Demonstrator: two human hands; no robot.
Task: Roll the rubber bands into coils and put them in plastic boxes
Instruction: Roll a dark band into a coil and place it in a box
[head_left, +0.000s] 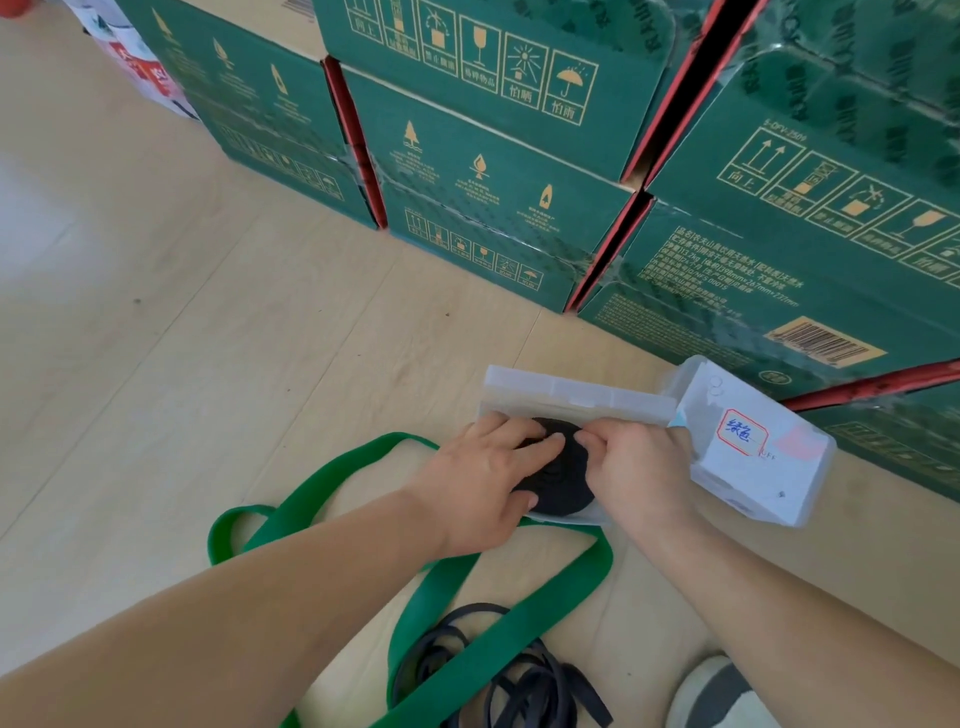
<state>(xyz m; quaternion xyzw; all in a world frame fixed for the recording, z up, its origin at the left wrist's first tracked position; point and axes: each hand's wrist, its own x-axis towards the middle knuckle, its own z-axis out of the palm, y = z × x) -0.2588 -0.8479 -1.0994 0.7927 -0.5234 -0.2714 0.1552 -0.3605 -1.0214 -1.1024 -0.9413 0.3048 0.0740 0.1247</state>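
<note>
Both hands are down on the black coil (563, 483), which sits in the open clear box (550, 389) on the floor, with the lid flipped back on the far side. The left hand (483, 480) lies across the coil's left half, fingers curved over the top and thumb hooked at the near edge, so it grips the coil. The right hand (636, 467) has its fingers curled, the tips pressing on the far right part of the coil. It looks like a pinch, though the knuckles hide the thumb.

Just right of that hand, a second box (763, 467) is tipped at an angle, with a handwritten label on its face. A wide green band (498, 629) sprawls on the near side and loops out to the left. The left forearm crosses over it, and one stretch runs right along the clear box's near edge. Nearer still, a tangle of loose black bands (467, 649) lies partly under a green strip. A grey and white shoe (711, 691) pokes in at the near right.

All of this is on a pale wood floor (208, 338). Stacked green cartons (493, 171) wall off the far side and the right.
</note>
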